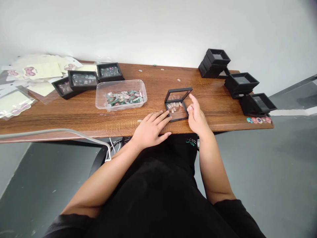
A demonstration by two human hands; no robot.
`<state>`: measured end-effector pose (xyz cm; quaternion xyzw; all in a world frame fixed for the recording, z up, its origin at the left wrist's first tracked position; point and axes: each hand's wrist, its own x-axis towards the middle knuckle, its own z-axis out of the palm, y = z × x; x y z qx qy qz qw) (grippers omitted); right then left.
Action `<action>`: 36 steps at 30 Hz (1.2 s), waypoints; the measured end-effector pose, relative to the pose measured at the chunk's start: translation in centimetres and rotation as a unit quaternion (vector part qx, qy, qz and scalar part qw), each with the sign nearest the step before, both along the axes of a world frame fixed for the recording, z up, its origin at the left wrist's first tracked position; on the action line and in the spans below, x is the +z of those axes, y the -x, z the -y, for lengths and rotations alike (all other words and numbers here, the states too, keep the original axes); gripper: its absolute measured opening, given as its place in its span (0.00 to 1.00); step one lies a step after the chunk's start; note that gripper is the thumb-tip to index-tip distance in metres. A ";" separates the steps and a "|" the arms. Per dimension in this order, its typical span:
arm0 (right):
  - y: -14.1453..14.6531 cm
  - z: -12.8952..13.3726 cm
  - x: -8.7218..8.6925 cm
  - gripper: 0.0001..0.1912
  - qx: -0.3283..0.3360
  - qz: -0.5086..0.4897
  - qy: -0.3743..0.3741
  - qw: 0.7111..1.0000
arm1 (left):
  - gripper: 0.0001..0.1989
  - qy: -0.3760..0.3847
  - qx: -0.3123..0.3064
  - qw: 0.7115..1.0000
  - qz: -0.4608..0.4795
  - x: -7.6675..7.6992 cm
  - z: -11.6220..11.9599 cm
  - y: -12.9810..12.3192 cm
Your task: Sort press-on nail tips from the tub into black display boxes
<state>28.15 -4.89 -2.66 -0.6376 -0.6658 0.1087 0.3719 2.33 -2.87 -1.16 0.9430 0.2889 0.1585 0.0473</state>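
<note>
A black-framed display case (177, 115) with clear film stands open near the table's front edge, its lid tilted up at the back. Several pale, shiny false nails (173, 105) lie on the film inside. My left hand (151, 129) rests flat with its fingers apart, the fingertips at the case's left edge. At the right side is my right hand (197, 116), index finger stretched toward the lid's right edge and thumb apart from it. Its other fingers are curled and partly hidden. Neither hand visibly grips anything.
To the left sits a clear plastic tub (99, 99) of small colourful packets. Black boxes (84, 86) and cream cards (47, 71) lie farther left. Stacked black boxes (241, 86) stand at right, near round stickers (259, 120). A grey cable (66, 131) crosses the front edge.
</note>
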 end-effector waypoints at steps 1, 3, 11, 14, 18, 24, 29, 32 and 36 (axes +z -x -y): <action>0.0 0.0 0.0 0.30 0.000 0.001 0.000 1.000 | 0.31 0.000 0.000 1.000 0.001 0.0 0.0 0.0; 0.1 0.1 0.1 0.29 0.001 0.003 0.002 1.000 | 0.31 0.000 0.001 1.000 0.002 -0.1 0.0 0.0; 0.3 0.2 0.4 0.29 0.006 0.014 0.008 1.000 | 0.31 0.008 -0.001 1.000 0.008 -0.2 -0.1 0.0; 0.3 0.3 0.3 0.29 0.003 0.015 0.006 1.000 | 0.31 0.013 0.000 1.000 0.011 -0.1 -0.1 0.0; 0.3 0.3 0.3 0.28 0.000 0.015 0.001 1.000 | 0.31 0.014 0.000 1.000 0.013 -0.1 -0.1 0.0; 0.4 0.3 0.3 0.28 -0.007 0.014 -0.002 1.000 | 0.31 0.012 0.000 1.000 0.011 -0.2 -0.1 0.0; 0.4 0.3 0.4 0.27 -0.007 0.011 -0.001 1.000 | 0.31 0.009 0.000 1.000 0.009 -0.2 -0.2 0.0; 0.5 0.3 0.5 0.27 -0.005 0.010 -0.003 1.000 | 0.31 0.007 0.000 1.000 0.007 -0.1 -0.1 0.0; 0.4 0.3 0.6 0.26 0.004 0.003 -0.005 1.000 | 0.31 0.003 -0.001 1.000 0.005 -0.1 -0.2 0.0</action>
